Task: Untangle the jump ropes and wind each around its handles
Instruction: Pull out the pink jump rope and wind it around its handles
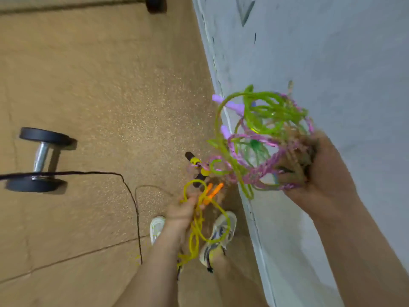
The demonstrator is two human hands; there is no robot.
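Left hand (pixel 183 211) fingers curled round yellow rope (pixel 197 229), just below its orange handles (pixel 212 191); loops hang down over the shoes (pixel 219 235). Right hand (pixel 321 173) is raised beside the grey wall (pixel 332 63), gripping a tangle of green rope (pixel 265 111) and pink rope (pixel 261 171). Its fingers are blurred, probably hooked through the strands. Purple handles (pixel 232 105) stick out the tangle's left. A black-and-yellow handle (pixel 194 161) dangles between the hands. Dumbbell (pixel 41 156) and black cord (pixel 132 196) on the brown floor (pixel 99 96), left.
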